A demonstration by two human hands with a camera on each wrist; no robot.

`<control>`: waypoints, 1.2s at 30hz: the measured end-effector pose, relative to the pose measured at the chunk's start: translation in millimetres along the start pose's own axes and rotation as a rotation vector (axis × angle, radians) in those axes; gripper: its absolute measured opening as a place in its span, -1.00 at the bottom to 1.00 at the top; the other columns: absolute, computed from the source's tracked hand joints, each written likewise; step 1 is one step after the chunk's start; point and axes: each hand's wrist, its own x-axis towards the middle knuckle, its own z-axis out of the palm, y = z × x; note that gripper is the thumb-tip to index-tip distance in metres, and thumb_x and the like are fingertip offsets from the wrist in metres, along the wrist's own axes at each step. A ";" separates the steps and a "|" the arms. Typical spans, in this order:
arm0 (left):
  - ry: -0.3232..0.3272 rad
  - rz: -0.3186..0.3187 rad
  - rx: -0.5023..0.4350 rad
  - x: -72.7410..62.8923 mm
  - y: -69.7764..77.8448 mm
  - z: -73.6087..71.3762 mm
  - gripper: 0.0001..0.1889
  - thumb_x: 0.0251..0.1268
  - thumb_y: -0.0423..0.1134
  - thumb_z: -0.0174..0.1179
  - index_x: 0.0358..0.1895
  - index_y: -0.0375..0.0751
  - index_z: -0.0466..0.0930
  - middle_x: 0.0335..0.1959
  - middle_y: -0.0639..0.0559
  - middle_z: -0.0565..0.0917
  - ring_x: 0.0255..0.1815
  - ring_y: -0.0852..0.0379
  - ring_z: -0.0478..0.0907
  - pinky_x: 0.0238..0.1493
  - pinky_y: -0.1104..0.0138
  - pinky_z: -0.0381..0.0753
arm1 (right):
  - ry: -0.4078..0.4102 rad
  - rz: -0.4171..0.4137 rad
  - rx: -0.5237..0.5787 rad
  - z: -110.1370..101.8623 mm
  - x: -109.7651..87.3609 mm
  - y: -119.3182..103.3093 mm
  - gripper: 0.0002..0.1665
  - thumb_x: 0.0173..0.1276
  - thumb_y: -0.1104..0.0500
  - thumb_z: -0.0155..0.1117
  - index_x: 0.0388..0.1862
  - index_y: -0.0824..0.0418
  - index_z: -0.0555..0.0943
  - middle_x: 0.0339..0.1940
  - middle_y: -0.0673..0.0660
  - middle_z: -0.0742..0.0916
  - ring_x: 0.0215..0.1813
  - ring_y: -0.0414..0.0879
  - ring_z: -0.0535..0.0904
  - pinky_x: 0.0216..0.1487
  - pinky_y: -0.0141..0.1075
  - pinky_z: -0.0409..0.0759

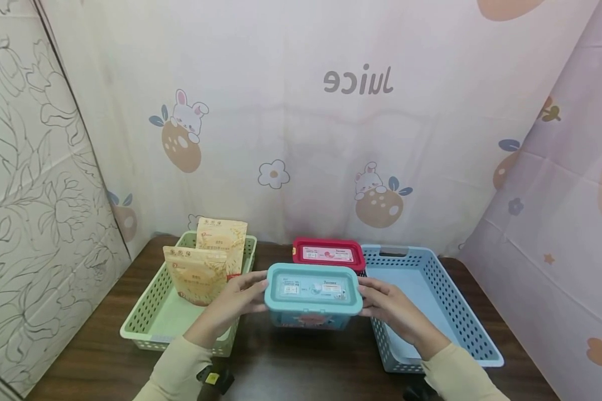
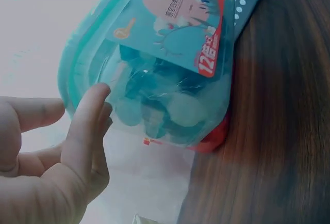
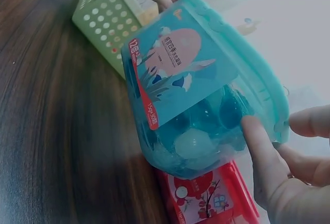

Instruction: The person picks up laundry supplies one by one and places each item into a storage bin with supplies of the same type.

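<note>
- The left hand (image 1: pixel 234 301) grips the near end of the box (image 1: pixel 312 320), with fingers on both the lid (image 1: pixel 301 303) rim and the side wall.
- The right hand (image 1: pixel 395 307) grips the opposite end in the same way.
- The box lies between the hands, lid upward, and appears raised off the table (image 1: pixel 291 365). The paired end grips probably share the load and keep it level.
- The rim projects past the walls; this likely gives the fingers a ledge to bear on.
- The red box (image 1: pixel 326 254) is beyond the hands, just behind the held box, also lid upward. Its flat base presumably keeps it steady without support.
- The green basket (image 1: pixel 163 314) is beside the left hand, on its outer side. Two pouches (image 1: pixel 195 278) stand in it, one behind the other; the basket walls probably help them stay upright.
- The blue basket (image 1: pixel 461 301) is on the right hand's outer side; that forearm passes above its near part.
</note>
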 end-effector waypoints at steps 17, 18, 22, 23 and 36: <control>0.144 0.014 -0.110 2.1 9.0 12.5 -0.46 0.42 -0.04 0.26 0.33 -0.27 0.51 0.12 -0.17 0.64 0.00 -0.03 0.67 0.02 0.16 0.68 | 0.017 -0.030 0.121 -7.4 -5.0 -10.6 -0.23 0.56 0.00 0.16 0.53 0.40 0.19 0.08 0.18 0.68 -0.04 -0.06 0.67 0.07 -0.25 0.66; 0.152 0.015 -0.113 2.7 9.4 13.1 -0.47 0.42 -0.04 0.26 0.33 -0.26 0.51 0.14 -0.16 0.64 0.01 -0.03 0.66 0.02 0.16 0.68 | 0.023 -0.028 0.122 -7.6 -5.2 -11.2 -0.23 0.56 0.00 0.16 0.53 0.40 0.20 0.08 0.18 0.68 -0.05 -0.06 0.67 0.07 -0.26 0.66; 0.174 0.013 -0.130 4.5 10.1 15.2 -0.49 0.41 -0.06 0.27 0.31 -0.24 0.54 0.16 -0.15 0.63 0.02 -0.02 0.66 0.01 0.16 0.68 | 0.041 -0.024 0.126 -8.5 -5.2 -13.0 -0.24 0.55 0.00 0.18 0.53 0.38 0.22 0.06 0.18 0.68 -0.07 -0.07 0.66 0.06 -0.26 0.66; 0.176 0.014 -0.133 4.7 10.4 15.7 -0.50 0.42 -0.06 0.27 0.31 -0.24 0.54 0.16 -0.15 0.63 0.02 -0.02 0.66 0.01 0.16 0.68 | 0.044 -0.022 0.128 -8.9 -5.2 -13.3 -0.24 0.55 0.00 0.18 0.53 0.38 0.23 0.05 0.18 0.69 -0.08 -0.08 0.66 0.06 -0.26 0.66; 0.161 0.035 -0.158 13.2 11.5 24.4 -0.49 0.40 -0.06 0.29 0.30 -0.24 0.54 0.15 -0.15 0.62 0.01 -0.01 0.65 0.02 0.15 0.68 | 0.063 -0.069 0.101 -20.0 -8.4 -15.9 -0.26 0.56 0.01 0.17 0.52 0.39 0.24 0.12 0.19 0.67 -0.03 -0.06 0.68 0.09 -0.22 0.65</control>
